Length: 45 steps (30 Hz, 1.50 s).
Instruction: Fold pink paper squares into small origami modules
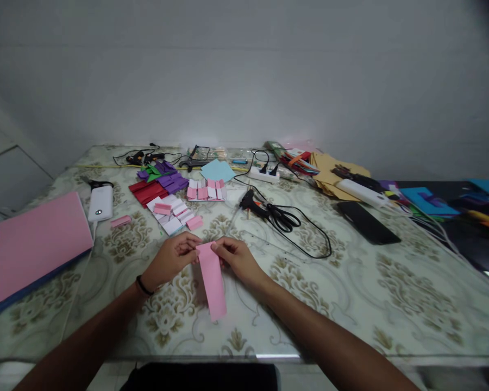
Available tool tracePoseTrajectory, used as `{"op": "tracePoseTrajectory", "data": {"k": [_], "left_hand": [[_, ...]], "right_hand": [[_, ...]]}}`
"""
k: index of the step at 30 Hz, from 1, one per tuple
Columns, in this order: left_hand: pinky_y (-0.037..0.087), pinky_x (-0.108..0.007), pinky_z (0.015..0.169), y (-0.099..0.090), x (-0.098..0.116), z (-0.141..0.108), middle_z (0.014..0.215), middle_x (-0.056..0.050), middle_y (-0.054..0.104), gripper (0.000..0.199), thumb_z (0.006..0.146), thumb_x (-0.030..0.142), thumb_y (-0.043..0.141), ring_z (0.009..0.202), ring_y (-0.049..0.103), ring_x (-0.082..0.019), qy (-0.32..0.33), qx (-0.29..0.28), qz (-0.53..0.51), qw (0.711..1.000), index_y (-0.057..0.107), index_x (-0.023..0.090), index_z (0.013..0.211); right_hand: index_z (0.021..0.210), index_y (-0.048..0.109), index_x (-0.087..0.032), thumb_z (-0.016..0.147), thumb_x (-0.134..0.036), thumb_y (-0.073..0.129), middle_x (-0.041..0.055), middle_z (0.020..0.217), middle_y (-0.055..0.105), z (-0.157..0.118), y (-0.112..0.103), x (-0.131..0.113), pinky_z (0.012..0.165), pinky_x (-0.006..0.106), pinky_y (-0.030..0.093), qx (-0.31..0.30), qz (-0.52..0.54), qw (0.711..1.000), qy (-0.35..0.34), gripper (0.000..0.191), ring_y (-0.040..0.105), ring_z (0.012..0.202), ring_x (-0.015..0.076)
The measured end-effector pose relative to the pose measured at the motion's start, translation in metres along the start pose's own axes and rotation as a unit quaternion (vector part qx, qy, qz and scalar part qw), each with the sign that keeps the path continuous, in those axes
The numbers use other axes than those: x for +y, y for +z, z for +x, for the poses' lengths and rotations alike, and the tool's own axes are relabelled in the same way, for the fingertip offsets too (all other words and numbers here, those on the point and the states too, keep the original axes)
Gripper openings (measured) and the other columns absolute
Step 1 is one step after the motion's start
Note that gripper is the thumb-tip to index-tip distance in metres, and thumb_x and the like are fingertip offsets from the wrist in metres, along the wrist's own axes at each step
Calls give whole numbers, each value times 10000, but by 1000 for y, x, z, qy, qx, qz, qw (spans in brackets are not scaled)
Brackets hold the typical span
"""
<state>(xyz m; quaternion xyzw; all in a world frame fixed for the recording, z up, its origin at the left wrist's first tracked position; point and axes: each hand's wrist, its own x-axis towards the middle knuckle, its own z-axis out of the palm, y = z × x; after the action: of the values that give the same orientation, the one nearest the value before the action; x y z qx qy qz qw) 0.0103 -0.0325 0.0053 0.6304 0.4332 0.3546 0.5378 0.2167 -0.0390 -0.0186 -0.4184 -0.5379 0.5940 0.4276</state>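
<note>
A strip of pink paper [212, 285] hangs between my two hands, its long end slanting down toward the table's front edge. My left hand [176, 255] pinches the strip's upper left corner. At the upper right corner, my right hand [238, 258] grips it with the thumb on top. Just beyond my hands lie folded white and pink paper pieces [173, 214], with a small folded pink piece [120, 221] off to the left. Another row of pink and white folded pieces [206, 190] sits farther back.
A black glue gun [252, 203] with a coiled cord lies beyond my right hand. To the left are pink sheets [41, 244], a white power bank [101, 203] and scissors [95, 183]. A black phone [368, 222] and a white power strip [264, 175] lie right and back.
</note>
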Motion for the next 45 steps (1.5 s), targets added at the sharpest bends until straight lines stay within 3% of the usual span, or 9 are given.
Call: {"op": "tracePoseTrajectory", "data": {"k": [11, 16, 25, 35, 45], "left_hand": [[580, -266, 697, 0, 2, -2, 792, -33, 744, 216, 841, 257, 670, 732, 707, -156, -11, -8, 6, 1000, 707, 150, 1025], [591, -271, 694, 0, 3, -2, 857, -53, 768, 209, 831, 263, 679, 755, 722, -167, -21, -5, 10, 1000, 716, 154, 1005], [553, -253, 651, -2, 1, -1, 777, -35, 734, 204, 855, 281, 668, 692, 679, -149, -2, -7, 28, 1000, 716, 146, 1000], [526, -255, 674, -3, 2, -2, 702, -6, 676, 224, 884, 311, 640, 676, 652, -143, 10, -3, 28, 1000, 703, 153, 1030], [519, -251, 650, -2, 5, -1, 681, -2, 673, 218, 863, 304, 663, 656, 648, -140, -8, -3, 18, 1000, 707, 147, 1009]], "right_hand": [[813, 664, -168, 848, -541, 684, -30, 605, 531, 0, 0, 2, 560, 254, 352, 3, 2, 1000, 1, 376, 456, 553, 113], [765, 641, -170, 879, -522, 654, -31, 585, 516, 0, -1, 0, 550, 255, 330, -1, -13, 1000, -13, 371, 447, 541, 113], [772, 652, -170, 876, -553, 649, -35, 567, 512, -1, -2, -1, 540, 253, 315, -3, -44, 999, -15, 397, 437, 525, 112], [631, 498, -185, 911, -596, 586, -38, 572, 470, 0, -3, 3, 537, 255, 288, -30, -82, 996, -11, 505, 383, 530, 101], [606, 460, -196, 888, -606, 608, -40, 543, 458, -1, -1, -4, 523, 261, 264, -27, -89, 996, -12, 520, 363, 519, 103]]}}
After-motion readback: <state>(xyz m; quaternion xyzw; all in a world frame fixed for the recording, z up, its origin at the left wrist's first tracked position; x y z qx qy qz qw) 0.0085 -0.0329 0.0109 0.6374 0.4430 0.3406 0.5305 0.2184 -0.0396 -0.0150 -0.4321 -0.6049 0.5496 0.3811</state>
